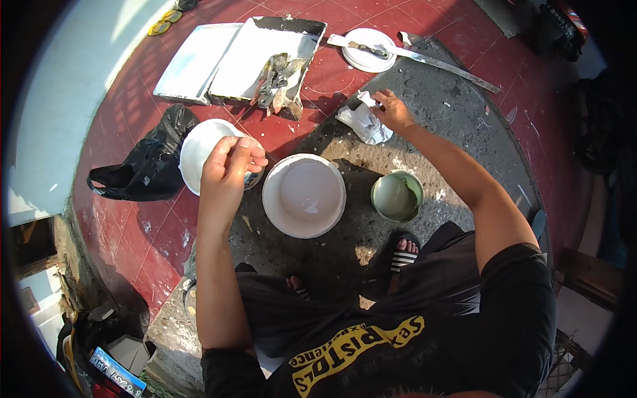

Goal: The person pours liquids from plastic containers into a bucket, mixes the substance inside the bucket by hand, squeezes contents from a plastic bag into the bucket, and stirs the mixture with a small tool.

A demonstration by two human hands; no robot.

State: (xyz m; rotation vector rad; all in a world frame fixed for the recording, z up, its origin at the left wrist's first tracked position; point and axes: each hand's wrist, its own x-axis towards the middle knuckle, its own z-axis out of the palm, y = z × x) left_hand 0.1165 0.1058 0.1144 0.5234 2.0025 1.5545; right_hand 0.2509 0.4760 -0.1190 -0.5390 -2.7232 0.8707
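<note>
My right hand [393, 111] reaches forward with its fingers closed on a crumpled white plastic bag [365, 126] lying on the grey concrete. My left hand [232, 159] is raised over the edge of a white container [199, 151], fingers curled together; whatever they hold, if anything, is too small to name. Between my arms stands a wide round tub [304, 196] with a pale inside. A smaller green-rimmed pot [397, 196] stands to its right, near my foot.
Ahead lies a paint tray [255, 63] with a dirty glove or rag [279, 86] on it. A white lid [369, 50] carries a scraper, beside a long metal strip [451, 69]. A black plastic bag [149, 159] lies left on red tiles.
</note>
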